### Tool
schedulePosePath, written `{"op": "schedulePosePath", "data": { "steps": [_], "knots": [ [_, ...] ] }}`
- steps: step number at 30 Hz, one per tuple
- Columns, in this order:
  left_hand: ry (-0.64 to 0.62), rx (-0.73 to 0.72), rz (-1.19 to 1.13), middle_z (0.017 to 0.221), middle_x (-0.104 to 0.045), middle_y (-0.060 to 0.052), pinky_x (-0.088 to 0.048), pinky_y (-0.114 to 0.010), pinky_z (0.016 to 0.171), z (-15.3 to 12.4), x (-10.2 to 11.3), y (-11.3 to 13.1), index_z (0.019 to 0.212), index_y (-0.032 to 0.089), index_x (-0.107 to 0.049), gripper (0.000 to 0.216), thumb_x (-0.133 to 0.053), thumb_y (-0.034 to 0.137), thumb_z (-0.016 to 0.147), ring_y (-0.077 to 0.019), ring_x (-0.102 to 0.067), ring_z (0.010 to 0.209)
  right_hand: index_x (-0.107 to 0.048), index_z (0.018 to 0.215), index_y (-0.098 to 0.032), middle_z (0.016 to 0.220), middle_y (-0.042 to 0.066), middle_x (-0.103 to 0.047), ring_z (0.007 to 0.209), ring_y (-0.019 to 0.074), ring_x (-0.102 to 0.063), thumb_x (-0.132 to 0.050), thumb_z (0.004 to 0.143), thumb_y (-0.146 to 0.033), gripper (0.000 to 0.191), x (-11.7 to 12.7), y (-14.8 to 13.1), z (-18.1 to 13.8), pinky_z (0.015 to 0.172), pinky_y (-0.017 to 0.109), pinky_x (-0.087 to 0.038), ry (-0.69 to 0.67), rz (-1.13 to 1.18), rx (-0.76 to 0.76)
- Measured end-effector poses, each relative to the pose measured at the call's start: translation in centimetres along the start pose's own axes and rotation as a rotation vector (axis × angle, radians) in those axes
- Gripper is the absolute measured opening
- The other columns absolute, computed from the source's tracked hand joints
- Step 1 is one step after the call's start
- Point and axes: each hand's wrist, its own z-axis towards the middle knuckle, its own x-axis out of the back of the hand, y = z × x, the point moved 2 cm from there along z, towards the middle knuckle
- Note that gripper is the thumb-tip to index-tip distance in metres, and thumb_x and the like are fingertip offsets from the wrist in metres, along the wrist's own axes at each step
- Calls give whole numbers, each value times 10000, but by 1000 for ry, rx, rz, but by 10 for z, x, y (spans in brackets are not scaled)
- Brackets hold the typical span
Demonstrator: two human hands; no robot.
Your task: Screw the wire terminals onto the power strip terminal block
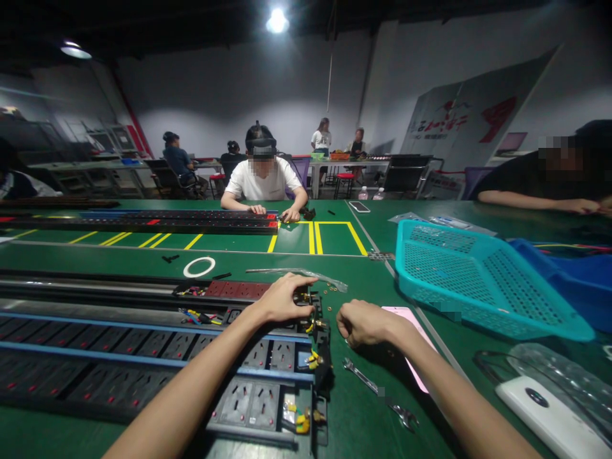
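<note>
My left hand [285,298] lies over the near end of a long black power strip [191,347], its fingers reaching toward the metal terminals and wiring at the strip's end [306,297]. Yellow crimp terminals [312,360] sit along that end. Small brass washers [331,294] lie scattered just beyond it. My right hand [362,323] is curled on the green mat, its fingers hiding anything small. Below it lie a steel combination wrench [380,390] and a pink sheet [412,338].
A teal mesh basket [488,282] and a blue crate [559,280] stand to the right. A white device [549,414] lies at the near right. Across the table, a co-worker [262,182] has both hands on another power strip [182,222]. A white tape ring [199,267] lies ahead.
</note>
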Motion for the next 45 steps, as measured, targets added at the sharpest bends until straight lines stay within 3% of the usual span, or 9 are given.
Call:
{"op": "schedulePosePath", "data": {
  "steps": [10, 14, 17, 21, 24, 28, 33, 37, 45],
  "knots": [
    [0, 2, 4, 1277, -639, -103, -447, -467, 1034, -1, 0, -1, 1380, 220, -571, 676, -754, 308, 735, -313, -573, 1167, -684, 659, -214, 628, -28, -620, 601, 150, -565, -676, 565, 82, 311, 9, 14, -1, 580, 273, -344, 80, -64, -26],
    [5, -1, -1, 1282, -636, -107, -443, -460, 1039, -1, -1, -1, 1374, 207, -576, 672, -755, 306, 734, -312, -573, 1169, -671, 797, -173, 768, -12, -662, 686, 143, -618, -736, 845, -168, 81, 4, 17, 3, 663, 290, -497, 20, -110, -52],
    [9, -4, -6, 1273, -641, -96, -443, -457, 1038, 0, -1, -1, 1367, 221, -580, 668, -756, 301, 728, -309, -579, 1163, -673, 952, -176, 940, 21, -695, 776, 145, -663, -627, 978, -316, 150, 1, 21, 3, 721, 312, -561, -9, -100, -62],
    [10, -6, -12, 1245, -650, -91, -453, -452, 1019, 0, -1, -2, 1363, 229, -581, 662, -755, 305, 728, -305, -586, 1140, -667, 1034, -175, 1015, 40, -692, 819, 158, -672, -619, 984, -326, 166, 0, 22, 4, 738, 328, -572, 56, -8, -48],
    [15, -5, -18, 1221, -653, -95, -456, -443, 1007, 0, -1, -2, 1349, 227, -582, 651, -759, 302, 727, -304, -584, 1133, -661, 939, -156, 904, 12, -680, 746, 144, -645, -640, 962, -307, 154, 0, 15, 12, 709, 316, -545, 175, 108, 4],
    [31, -2, -35, 1194, -643, -95, -474, -410, 963, -1, -1, -1, 1333, 211, -539, 645, -759, 324, 737, -282, -600, 1090, -648, 820, -175, 717, -13, -636, 651, 142, -578, -639, 850, -154, 38, -5, 0, 28, 613, 253, -429, 400, 288, 53],
    [52, 11, -35, 1056, -655, -64, -500, -354, 828, -1, 0, -1, 1063, 192, -561, 410, -747, 346, 732, -246, -618, 932, -626, 728, -189, 617, -19, -591, 586, 153, -534, -598, 751, -165, 43, -16, -8, 38, 546, 248, -353, 584, 441, 64],
    [43, 7, -18, 947, -659, -36, -479, -336, 821, 0, 1, -2, 857, 197, -571, 266, -756, 318, 708, -242, -610, 901, -631, 780, -187, 660, -8, -626, 585, 154, -543, -591, 745, -218, 62, -22, -8, 38, 564, 255, -391, 665, 521, 86],
    [40, 2, -30, 967, -672, -37, -466, -331, 858, 1, -1, -3, 795, 194, -558, 247, -765, 296, 709, -247, -613, 931, -698, 830, -187, 805, 53, -735, 609, 177, -590, -594, 768, -298, 164, -30, -11, 41, 604, 286, -430, 760, 580, 97]
  ]
}}
